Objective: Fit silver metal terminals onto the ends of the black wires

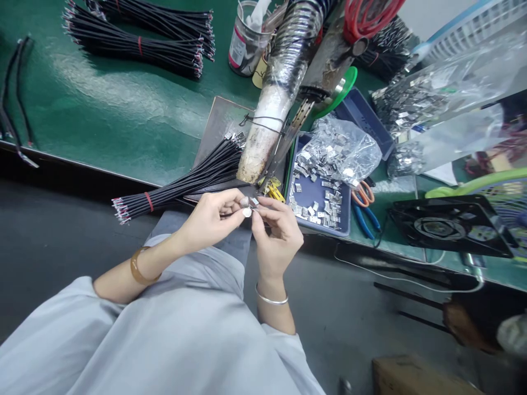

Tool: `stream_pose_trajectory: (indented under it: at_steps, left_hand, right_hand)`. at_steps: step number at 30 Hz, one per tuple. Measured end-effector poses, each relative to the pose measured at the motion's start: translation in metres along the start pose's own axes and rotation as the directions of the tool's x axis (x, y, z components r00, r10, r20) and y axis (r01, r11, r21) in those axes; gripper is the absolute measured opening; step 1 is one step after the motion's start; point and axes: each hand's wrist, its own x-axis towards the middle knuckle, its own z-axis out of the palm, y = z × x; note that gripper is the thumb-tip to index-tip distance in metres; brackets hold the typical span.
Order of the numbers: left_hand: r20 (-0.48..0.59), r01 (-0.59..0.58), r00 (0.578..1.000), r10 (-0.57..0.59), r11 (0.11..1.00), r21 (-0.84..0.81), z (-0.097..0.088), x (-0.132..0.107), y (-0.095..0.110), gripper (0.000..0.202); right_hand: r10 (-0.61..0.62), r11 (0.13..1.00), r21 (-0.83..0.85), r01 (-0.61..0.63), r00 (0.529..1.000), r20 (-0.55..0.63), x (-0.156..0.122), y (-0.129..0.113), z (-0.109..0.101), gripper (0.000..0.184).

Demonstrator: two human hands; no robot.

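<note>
My left hand [216, 216] is closed in a pinch, with pale covers on its thumb and index fingertips. What lies between those fingertips is too small to make out. Right against them, my right hand [278, 227] pinches a small metal connector [254, 202]. Both hands meet in front of the bench edge, above my lap. Just behind them, a bundle of black cables [185, 178] with a red band lies across a dark board [220, 118]. Beside my right fingers sits a blue tray [346, 219] holding many loose metal connectors [325, 206].
A wrapped duct [267, 120] hangs down close behind my hands, next to a yellow tool [275, 190]. Pliers [365, 211] and a black fan [448, 225] are to the right. More cable bundles [135, 46] and a jar [247, 41] stand farther back on the green bench [123, 120].
</note>
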Motion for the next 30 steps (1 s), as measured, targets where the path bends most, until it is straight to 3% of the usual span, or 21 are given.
stream_pose_trajectory:
  at_steps: [3, 6, 10, 13, 17, 20, 24, 30]
  left_hand:
    - [0.067, 0.148, 0.988, -0.139, 0.974, -0.169, -0.005, 0.005, 0.003, 0.016]
    - [0.084, 0.194, 0.980, -0.179, 0.957, -0.216, -0.007, 0.009, 0.004, 0.023]
    - [0.040, 0.205, 0.979, -0.202, 0.934, -0.294, -0.004, 0.010, 0.004, 0.014]
    - [-0.014, 0.200, 0.976, -0.217, 0.918, -0.342, -0.002, 0.011, 0.005, 0.011]
    - [-0.037, 0.211, 0.971, -0.235, 0.923, -0.321, 0.000, 0.011, 0.005, 0.009]
    - [-0.048, 0.210, 0.971, -0.233, 0.936, -0.281, 0.001, 0.011, 0.005, 0.011]
    - [-0.044, 0.202, 0.975, -0.219, 0.949, -0.244, 0.001, 0.012, 0.006, 0.018]
    - [-0.079, 0.154, 0.980, -0.180, 0.953, -0.262, 0.003, 0.014, 0.005, 0.018]
  right_hand:
    - [-0.084, 0.995, -0.054, 0.079, 0.993, -0.088, -0.002, 0.001, -0.001, 0.009]
    - [-0.222, 0.971, -0.121, 0.205, 0.963, -0.155, -0.002, 0.002, -0.005, 0.015]
    - [-0.420, 0.890, -0.243, 0.387, 0.901, -0.105, -0.002, 0.000, -0.008, 0.016]
    - [-0.412, 0.895, -0.222, 0.387, 0.908, -0.078, -0.002, 0.001, -0.006, 0.016]
    - [-0.220, 0.971, -0.120, 0.205, 0.966, -0.136, -0.002, 0.004, -0.002, 0.007]
    - [-0.142, 0.988, -0.078, 0.130, 0.977, -0.161, -0.002, 0.006, -0.002, 0.003]
    - [-0.240, 0.963, -0.148, 0.225, 0.966, -0.093, -0.001, 0.007, -0.003, 0.005]
    - [-0.496, 0.816, -0.333, 0.472, 0.868, 0.015, 0.004, 0.008, -0.006, 0.018]
